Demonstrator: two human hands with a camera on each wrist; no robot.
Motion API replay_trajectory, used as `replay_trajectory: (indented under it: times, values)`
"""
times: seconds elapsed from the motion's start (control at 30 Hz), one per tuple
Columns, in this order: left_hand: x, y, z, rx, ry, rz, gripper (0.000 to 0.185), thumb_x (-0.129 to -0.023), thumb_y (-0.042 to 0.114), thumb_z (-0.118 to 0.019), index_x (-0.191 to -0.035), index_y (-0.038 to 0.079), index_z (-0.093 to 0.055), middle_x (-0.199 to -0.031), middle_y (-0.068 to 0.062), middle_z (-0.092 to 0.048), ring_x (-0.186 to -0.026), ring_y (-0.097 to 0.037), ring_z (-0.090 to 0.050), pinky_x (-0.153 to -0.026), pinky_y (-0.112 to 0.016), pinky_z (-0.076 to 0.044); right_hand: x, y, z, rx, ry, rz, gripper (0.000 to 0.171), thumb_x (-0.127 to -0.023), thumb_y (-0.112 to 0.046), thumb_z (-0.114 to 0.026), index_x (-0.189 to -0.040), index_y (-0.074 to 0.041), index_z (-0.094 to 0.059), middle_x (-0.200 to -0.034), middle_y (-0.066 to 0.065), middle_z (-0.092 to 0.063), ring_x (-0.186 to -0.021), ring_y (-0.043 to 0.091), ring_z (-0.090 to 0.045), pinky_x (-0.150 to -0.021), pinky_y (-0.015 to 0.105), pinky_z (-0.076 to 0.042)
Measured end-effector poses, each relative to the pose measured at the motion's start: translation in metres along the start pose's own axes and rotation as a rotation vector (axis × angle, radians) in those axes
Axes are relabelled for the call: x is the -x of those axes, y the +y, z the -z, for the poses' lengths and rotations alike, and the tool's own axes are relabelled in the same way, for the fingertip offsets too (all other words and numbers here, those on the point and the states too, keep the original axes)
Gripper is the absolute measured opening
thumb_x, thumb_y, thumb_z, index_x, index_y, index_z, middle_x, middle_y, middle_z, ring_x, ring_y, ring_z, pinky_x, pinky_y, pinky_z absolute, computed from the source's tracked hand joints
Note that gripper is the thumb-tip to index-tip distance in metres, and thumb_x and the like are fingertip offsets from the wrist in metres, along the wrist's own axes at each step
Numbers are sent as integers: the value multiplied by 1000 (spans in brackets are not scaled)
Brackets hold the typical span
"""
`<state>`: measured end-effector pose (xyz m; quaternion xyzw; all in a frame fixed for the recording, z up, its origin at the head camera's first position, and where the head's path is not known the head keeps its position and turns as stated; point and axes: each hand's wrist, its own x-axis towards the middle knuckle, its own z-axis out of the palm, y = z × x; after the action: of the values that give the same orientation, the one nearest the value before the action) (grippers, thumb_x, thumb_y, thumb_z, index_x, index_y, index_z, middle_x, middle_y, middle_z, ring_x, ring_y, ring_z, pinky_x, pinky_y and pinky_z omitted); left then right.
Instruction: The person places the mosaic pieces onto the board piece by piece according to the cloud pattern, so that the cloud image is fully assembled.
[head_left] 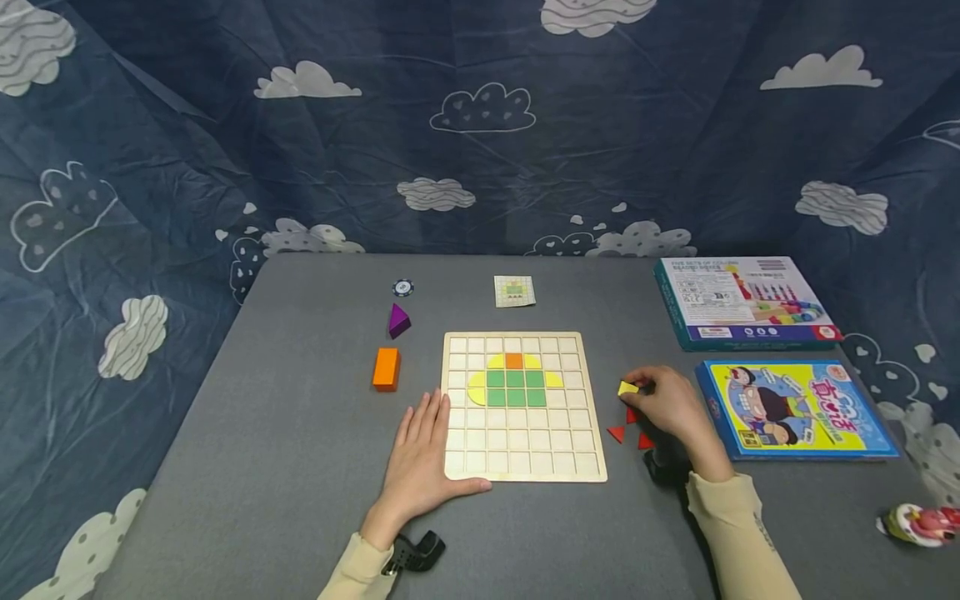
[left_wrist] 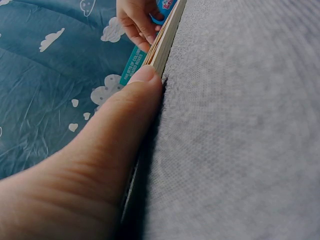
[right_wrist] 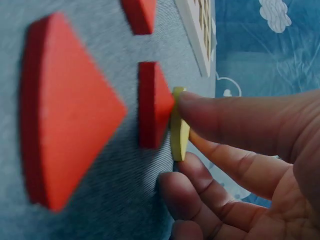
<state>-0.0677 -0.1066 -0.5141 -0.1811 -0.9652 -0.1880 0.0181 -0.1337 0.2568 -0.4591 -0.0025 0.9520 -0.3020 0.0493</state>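
My left hand (head_left: 420, 467) lies with straight fingers at the lower left corner of a wooden grid board (head_left: 525, 440). Its thumb (left_wrist: 135, 97) touches the board's near edge. Green square tiles (head_left: 515, 387), an orange square (head_left: 513, 361) and several yellow round-edged pieces (head_left: 477, 390) sit in the board's upper cells. Right of the board, my right hand (head_left: 671, 408) pinches a small yellow tile (right_wrist: 179, 137) between thumb and fingers. Red triangle tiles (right_wrist: 75, 115) lie on the table close beside that hand; in the head view it partly covers one.
Two game boxes, one white and green (head_left: 742, 304), one blue (head_left: 798, 408), lie at the right. Left of the board are an orange block (head_left: 386, 370), a purple prism (head_left: 399, 321) and a round chip (head_left: 403, 287). Behind it lies a pattern card (head_left: 514, 292); a figurine (head_left: 922, 525) is far right.
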Motion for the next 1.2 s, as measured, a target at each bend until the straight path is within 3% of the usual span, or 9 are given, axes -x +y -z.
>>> replay_trajectory:
  times: [0.47, 0.7, 0.9, 1.2]
  values:
    - [0, 0, 0, -3, 19, -13, 129, -63, 84, -57, -150, -2, -14, -155, -17, -14, -143, -28, -6, -113, -43, -3, 0, -1, -4, -37, 6, 13, 21, -82, -8, -72, -97, -3, -57, -83, 9, -55, -72, 24, -48, -60, 34, -34]
    - [0, 0, 1, 1, 37, -25, 130, -62, 83, -59, -150, -3, -17, -155, -18, -16, -142, -30, -8, -113, -45, -4, 1, -3, -9, -76, 68, 29, 20, -82, -11, -74, -93, -2, -61, -79, 6, -59, -67, 21, -48, -58, 33, -35]
    - [0, 0, 1, 0, 19, -11, 129, -63, 84, -57, -150, -2, -15, -155, -17, -14, -143, -29, -7, -113, -43, -3, 0, -12, -16, -109, 110, 54, 19, -79, -11, -77, -90, -1, -64, -74, 5, -59, -62, 19, -46, -54, 30, -34]
    - [0, 0, 0, 8, -1, 5, 130, -63, 83, -59, -151, 0, -12, -156, -16, -12, -143, -26, -3, -113, -40, 1, -3, -32, -29, -158, 78, 69, 18, -77, -12, -79, -84, -2, -65, -72, 3, -59, -57, 17, -43, -49, 27, -31]
